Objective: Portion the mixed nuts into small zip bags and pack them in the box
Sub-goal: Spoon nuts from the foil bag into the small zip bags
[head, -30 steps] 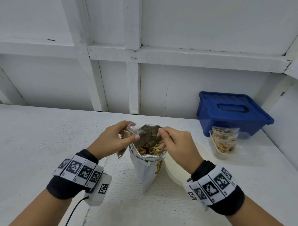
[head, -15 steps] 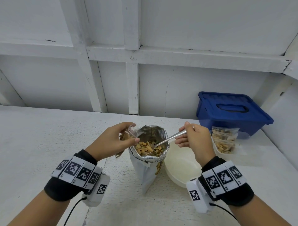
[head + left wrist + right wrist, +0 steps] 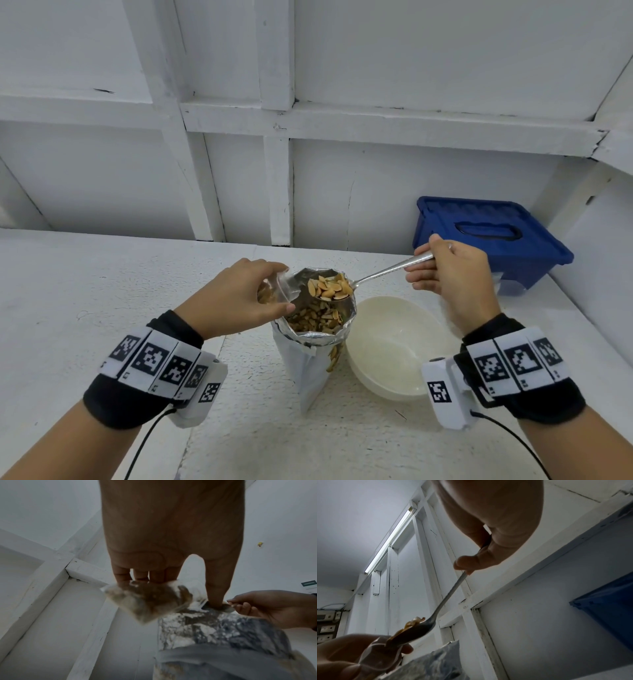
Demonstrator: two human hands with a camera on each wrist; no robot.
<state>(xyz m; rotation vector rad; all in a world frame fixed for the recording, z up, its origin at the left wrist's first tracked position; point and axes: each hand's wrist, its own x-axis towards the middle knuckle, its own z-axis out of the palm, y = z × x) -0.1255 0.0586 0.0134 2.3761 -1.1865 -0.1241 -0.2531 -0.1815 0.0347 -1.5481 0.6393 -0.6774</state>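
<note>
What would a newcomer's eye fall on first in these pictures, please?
Probably the heaped spoon of nuts, held by the right hand above the open foil bag at centre. Next, the left hand pinching a small zip bag beside it, and the blue box back right.

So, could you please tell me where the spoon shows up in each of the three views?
Head: the spoon sits at centre, its loaded bowl above the foil nut bag, handle running up-right into the right hand.
Left wrist: only a sliver at right of centre, mostly hidden behind the thumb.
Right wrist: the spoon runs from top centre down-left.
Shared landmark: the small zip bag in the left hand.
</note>
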